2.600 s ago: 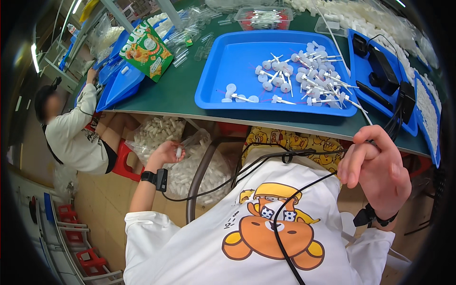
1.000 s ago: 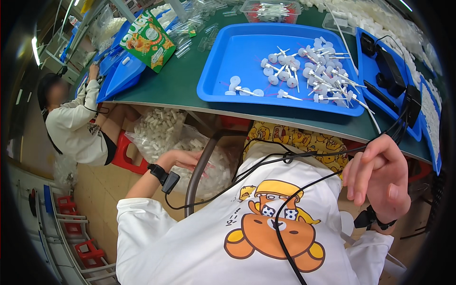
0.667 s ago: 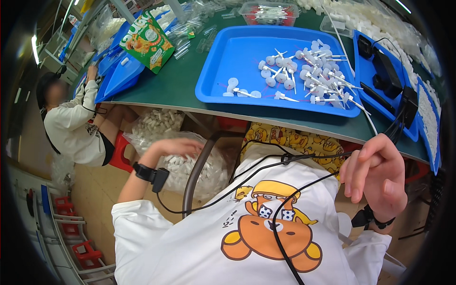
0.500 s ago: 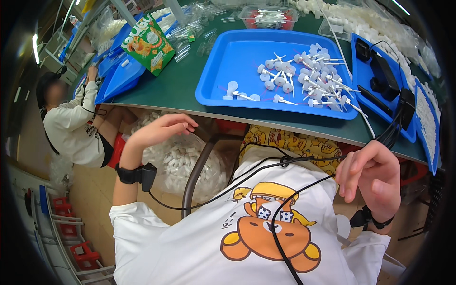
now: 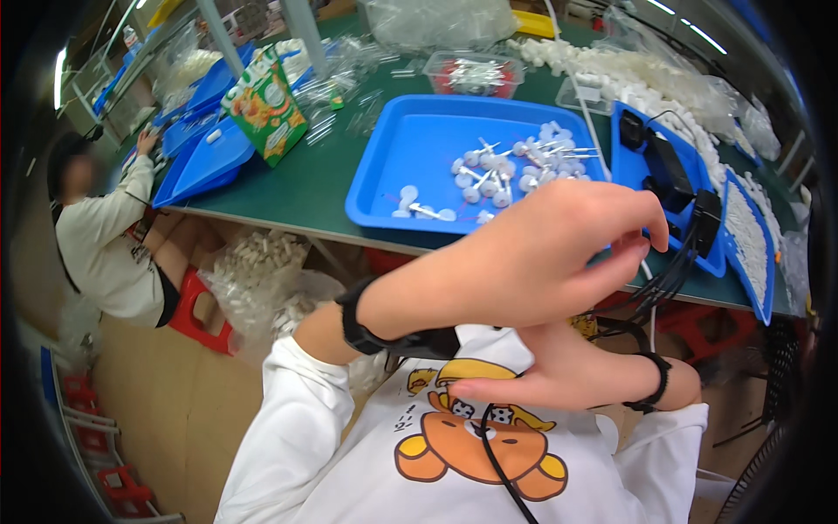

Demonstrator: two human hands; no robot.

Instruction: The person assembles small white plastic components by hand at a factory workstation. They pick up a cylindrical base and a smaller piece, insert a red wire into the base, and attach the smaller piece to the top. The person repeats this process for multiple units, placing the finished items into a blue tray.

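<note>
My left hand (image 5: 576, 249) reaches across to the right, over my right hand, in front of the large blue tray (image 5: 419, 109). Its fingers bend loosely downward, apart from the thumb, and I see nothing in them. Beneath the left wrist lies my right hand (image 5: 559, 371), its thumb stretched out to the left and its other fingers mostly hidden; no held thing shows. Each wrist wears a black band, and a black device (image 5: 423, 342) sits on the left one. In the tray lie many white stick-like parts with pale round discs (image 5: 489, 175), partly covered by my left hand.
A green snack bag (image 5: 266, 109) stands on the green table (image 5: 271, 192). A clear tub (image 5: 476, 74) holds thin parts. Right of the large tray, a blue tray holds black adapters (image 5: 668, 170) and cables. At far left a person (image 5: 113, 236) sits working beside blue trays.
My left hand has swung from the left across to the right, over my right hand. My right hand has moved inward and turned its thumb leftward. The view has shifted slightly.
</note>
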